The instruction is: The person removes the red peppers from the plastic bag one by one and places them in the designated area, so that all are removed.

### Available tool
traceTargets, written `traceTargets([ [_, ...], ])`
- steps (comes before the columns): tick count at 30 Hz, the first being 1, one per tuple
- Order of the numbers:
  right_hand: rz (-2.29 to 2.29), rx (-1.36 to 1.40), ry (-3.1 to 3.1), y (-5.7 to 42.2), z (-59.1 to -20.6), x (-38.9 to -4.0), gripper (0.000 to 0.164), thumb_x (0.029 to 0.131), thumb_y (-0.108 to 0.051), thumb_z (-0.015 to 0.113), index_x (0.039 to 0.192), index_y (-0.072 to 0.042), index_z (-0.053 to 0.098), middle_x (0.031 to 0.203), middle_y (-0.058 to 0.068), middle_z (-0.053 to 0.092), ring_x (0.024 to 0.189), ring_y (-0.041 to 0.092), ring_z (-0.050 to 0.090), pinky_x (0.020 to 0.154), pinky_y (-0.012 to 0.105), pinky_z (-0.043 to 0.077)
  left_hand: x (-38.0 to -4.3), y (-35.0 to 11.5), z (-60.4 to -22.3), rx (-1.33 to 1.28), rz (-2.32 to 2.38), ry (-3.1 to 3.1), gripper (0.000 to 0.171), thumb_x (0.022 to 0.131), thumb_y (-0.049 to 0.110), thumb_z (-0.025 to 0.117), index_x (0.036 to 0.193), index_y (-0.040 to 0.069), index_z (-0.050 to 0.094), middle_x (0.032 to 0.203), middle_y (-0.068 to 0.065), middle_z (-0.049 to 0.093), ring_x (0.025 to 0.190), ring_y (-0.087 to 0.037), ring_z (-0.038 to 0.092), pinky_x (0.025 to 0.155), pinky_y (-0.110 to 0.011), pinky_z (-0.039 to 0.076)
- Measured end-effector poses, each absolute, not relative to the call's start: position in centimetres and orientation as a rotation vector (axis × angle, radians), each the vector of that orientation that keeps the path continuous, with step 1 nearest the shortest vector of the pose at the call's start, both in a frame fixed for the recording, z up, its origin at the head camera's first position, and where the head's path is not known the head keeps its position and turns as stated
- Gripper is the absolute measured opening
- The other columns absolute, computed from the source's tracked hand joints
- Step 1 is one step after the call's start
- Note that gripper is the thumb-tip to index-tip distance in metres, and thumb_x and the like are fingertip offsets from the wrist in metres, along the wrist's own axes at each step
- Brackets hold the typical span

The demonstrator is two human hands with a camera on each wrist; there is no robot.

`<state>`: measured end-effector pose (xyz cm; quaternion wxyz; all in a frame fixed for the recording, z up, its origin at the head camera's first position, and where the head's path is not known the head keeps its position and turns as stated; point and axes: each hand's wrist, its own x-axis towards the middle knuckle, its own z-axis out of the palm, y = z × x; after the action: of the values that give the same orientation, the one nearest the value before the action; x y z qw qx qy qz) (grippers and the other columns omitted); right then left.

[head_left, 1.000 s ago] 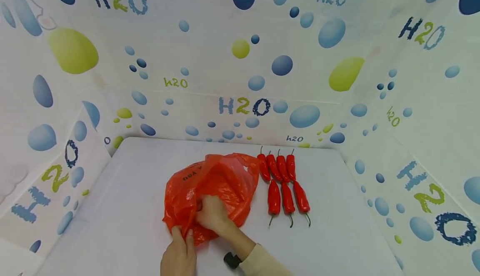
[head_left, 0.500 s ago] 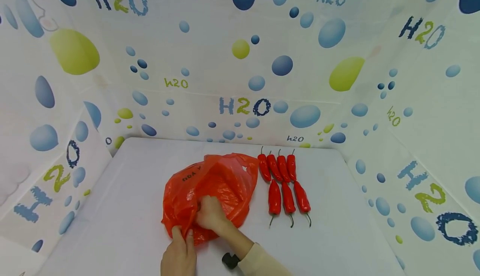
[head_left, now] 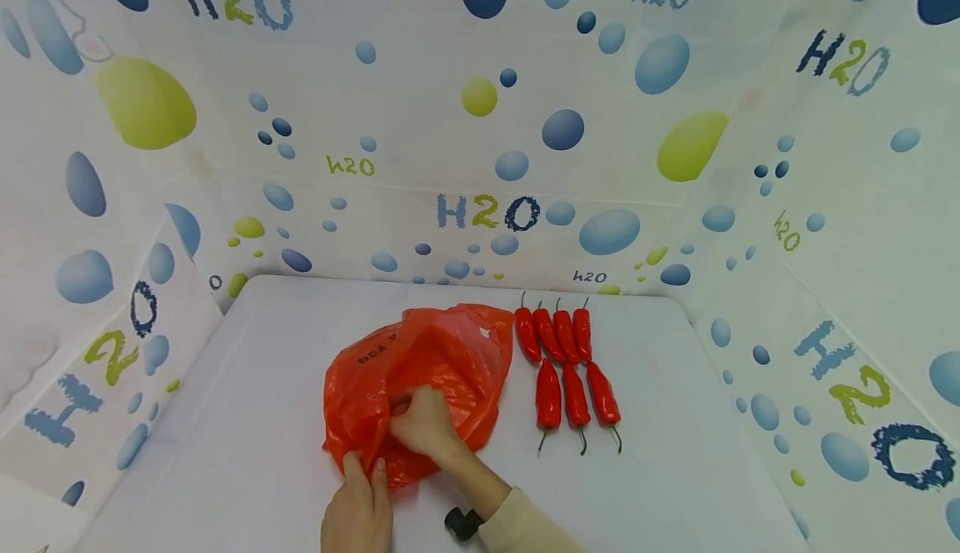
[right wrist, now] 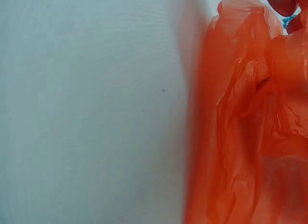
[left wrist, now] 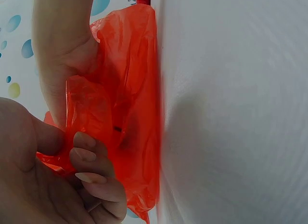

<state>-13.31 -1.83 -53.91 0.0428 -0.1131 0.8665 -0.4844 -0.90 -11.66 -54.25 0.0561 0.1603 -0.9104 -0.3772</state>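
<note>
A crumpled red plastic bag (head_left: 360, 386) with dark lettering lies on the white table, its mouth facing the right. My left hand (head_left: 358, 507) pinches the bag's near edge between thumb and fingers, which the left wrist view shows close up on the red film (left wrist: 89, 106). My right hand (head_left: 423, 424) reaches into the mouth with bent fingers; their tips are hidden in the folds, and I cannot tell what they hold. Right of the bag lie several red chili peppers (head_left: 549, 394) with green stems, in two rows.
The white table (head_left: 675, 453) is enclosed at the back and sides by a curtain (head_left: 420, 119) printed with droplets and H2O lettering. A black device (head_left: 462, 524) is strapped at the right wrist, beside a cream sleeve (head_left: 525, 528).
The right hand has shifted slightly up and left inside the bag, and the bag's film has moved a little left with it. The left hand keeps its pinch; the peppers lie as before.
</note>
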Motion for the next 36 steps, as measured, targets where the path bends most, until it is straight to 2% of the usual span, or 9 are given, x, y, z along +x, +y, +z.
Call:
traceTargets([
  [5, -1.563, -0.356, 2.679, -1.6, -53.8, -13.5, 0.02, 0.083, -0.018, 0.085, 0.098, -0.006, 0.079, 0.083, 0.001, 0.076, 0.07, 0.003, 0.065, 0.064, 0.021, 0.054, -0.8, -11.6, -54.1, 0.486, -1.129, -2.766, 0.028, 0.109, 0.023, 0.05, 0.115, -0.003, 0.042, 0.06, -0.01, 0.051, 0.051, -0.033, 0.054, 0.049, -0.043, 0.036],
  [9, -1.587, -0.304, 2.668, -1.5, -53.6, -13.5, 0.023, 0.086, -0.016, 0.085, 0.106, -0.008, 0.077, 0.092, -0.001, 0.076, 0.079, 0.006, 0.065, 0.072, 0.024, 0.055, -0.7, -11.6, -54.1, 0.484, -1.12, -2.76, 0.028, 0.109, 0.023, 0.049, 0.112, -0.003, 0.042, 0.06, -0.011, 0.051, 0.051, -0.034, 0.055, 0.049, -0.044, 0.036],
  [12, -1.587, -0.287, 2.688, -1.4, -53.5, -13.7, 0.026, 0.087, -0.014, 0.085, 0.11, -0.006, 0.076, 0.096, 0.0, 0.076, 0.081, 0.008, 0.065, 0.073, 0.025, 0.056, -0.7, -11.6, -54.0, 0.488, -1.128, -2.782, 0.03, 0.11, 0.025, 0.047, 0.111, -0.004, 0.042, 0.061, -0.01, 0.051, 0.052, -0.033, 0.056, 0.049, -0.043, 0.037],
  [22, -1.601, -0.214, 2.747, -1.1, -53.7, -14.4, 0.029, 0.084, -0.013, 0.087, 0.108, -0.003, 0.076, 0.093, 0.003, 0.074, 0.078, 0.009, 0.065, 0.068, 0.026, 0.055, -0.7, -11.7, -53.7, 0.523, -1.157, -2.835, 0.032, 0.112, 0.028, 0.043, 0.109, -0.003, 0.041, 0.061, -0.007, 0.047, 0.051, -0.026, 0.051, 0.051, -0.038, 0.036],
  [28, -1.59, -0.169, 2.697, -0.9, -53.4, -14.5, 0.029, 0.087, -0.015, 0.084, 0.11, 0.001, 0.076, 0.091, 0.004, 0.076, 0.07, 0.008, 0.066, 0.066, 0.028, 0.057, -0.8, -11.8, -53.7, 0.527, -1.156, -2.841, 0.029, 0.111, 0.026, 0.046, 0.111, -0.003, 0.041, 0.061, -0.007, 0.047, 0.052, -0.025, 0.051, 0.052, -0.038, 0.036],
  [36, -1.639, -0.143, 2.658, -0.5, -52.9, -14.0, 0.026, 0.089, -0.014, 0.083, 0.11, 0.001, 0.077, 0.087, 0.002, 0.075, 0.064, 0.007, 0.064, 0.064, 0.027, 0.057, -0.7, -11.8, -53.8, 0.523, -1.158, -2.831, 0.028, 0.11, 0.025, 0.046, 0.111, -0.003, 0.041, 0.061, -0.006, 0.047, 0.052, -0.025, 0.052, 0.051, -0.038, 0.036],
])
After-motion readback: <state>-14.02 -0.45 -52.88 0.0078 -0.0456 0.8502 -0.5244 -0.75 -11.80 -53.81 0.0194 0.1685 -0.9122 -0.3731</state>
